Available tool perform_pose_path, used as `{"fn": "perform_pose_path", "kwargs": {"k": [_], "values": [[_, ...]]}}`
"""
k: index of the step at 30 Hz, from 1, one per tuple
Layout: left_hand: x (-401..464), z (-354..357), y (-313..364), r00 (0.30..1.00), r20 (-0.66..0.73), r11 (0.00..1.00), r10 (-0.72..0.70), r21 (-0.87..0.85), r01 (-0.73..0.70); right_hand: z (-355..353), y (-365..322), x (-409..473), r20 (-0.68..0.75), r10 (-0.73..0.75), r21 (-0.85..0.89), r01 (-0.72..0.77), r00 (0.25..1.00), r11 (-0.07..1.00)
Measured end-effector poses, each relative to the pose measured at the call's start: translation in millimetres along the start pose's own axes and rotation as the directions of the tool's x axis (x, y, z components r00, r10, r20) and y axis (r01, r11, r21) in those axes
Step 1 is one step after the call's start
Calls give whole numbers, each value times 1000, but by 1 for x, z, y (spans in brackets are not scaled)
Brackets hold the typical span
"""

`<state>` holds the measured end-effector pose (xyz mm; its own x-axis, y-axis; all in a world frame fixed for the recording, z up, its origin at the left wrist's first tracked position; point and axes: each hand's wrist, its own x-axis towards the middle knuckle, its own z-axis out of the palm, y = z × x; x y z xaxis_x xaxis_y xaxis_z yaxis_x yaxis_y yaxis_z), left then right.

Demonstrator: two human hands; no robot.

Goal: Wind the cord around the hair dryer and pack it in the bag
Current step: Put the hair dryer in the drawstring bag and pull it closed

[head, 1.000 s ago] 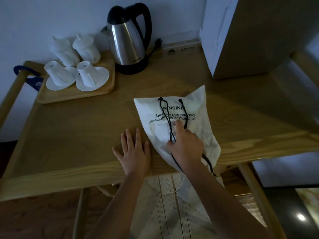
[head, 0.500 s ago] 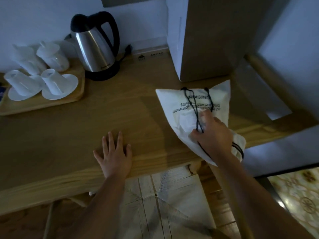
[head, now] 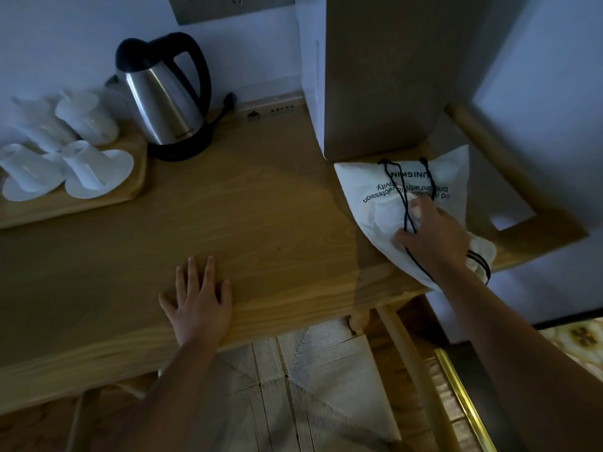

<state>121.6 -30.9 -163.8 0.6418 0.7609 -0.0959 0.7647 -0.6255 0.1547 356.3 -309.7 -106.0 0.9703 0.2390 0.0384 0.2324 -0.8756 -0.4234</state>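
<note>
A white drawstring bag [head: 375, 203] with dark printed lettering and black drawstrings [head: 406, 203] lies bulging on the right end of the wooden table [head: 261, 223], its closed end hanging over the front edge. My right hand [head: 434, 238] rests on top of the bag, fingers pinching the drawstrings against it. My left hand [head: 199, 301] lies flat on the table near the front edge, fingers spread, holding nothing. The hair dryer and its cord are not visible; the bag hides whatever is inside.
A steel electric kettle [head: 163, 96] stands at the back. A wooden tray [head: 98, 203] at the left holds several upturned white cups. A tall cabinet panel [head: 375, 76] stands just behind the bag. A woven seat [head: 310, 386] sits below the table edge.
The bag has slid to the right along the table under my right hand, ending by the cabinet panel. My left hand has stayed flat on the table while the view turned right.
</note>
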Motion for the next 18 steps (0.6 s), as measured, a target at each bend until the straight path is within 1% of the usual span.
{"fn": "perform_pose_path", "kwargs": {"k": [3, 8, 10, 11, 13, 15, 18], "values": [[0, 1, 0, 1000, -7, 1000, -2, 3, 2, 5, 4, 0, 21, 18, 15, -18, 1000, 1000], [0, 1, 0, 1000, -6, 1000, -5, 4, 5, 12, 2, 10, 14, 9, 30, -9, 1000, 999], [0, 2, -1, 1000, -9, 1000, -6, 9, 7, 13, -4, 12, -18, -11, -56, 10, 1000, 998], [0, 2, -2, 1000, -13, 1000, -6, 11, 6, 15, -6, 9, -38, -43, -123, 38, 998, 992], [0, 3, -2, 1000, -20, 1000, -1, 13, 1, 20, -6, -1, -18, -129, -241, 121, 991, 963], [0, 3, -2, 1000, -17, 1000, -2, 16, 2, 26, -1, -8, 28, -164, -289, 165, 986, 943], [1, 2, -1, 1000, -10, 1000, -1, 19, 1, 29, 3, -7, 45, -167, -307, 173, 985, 936]]}}
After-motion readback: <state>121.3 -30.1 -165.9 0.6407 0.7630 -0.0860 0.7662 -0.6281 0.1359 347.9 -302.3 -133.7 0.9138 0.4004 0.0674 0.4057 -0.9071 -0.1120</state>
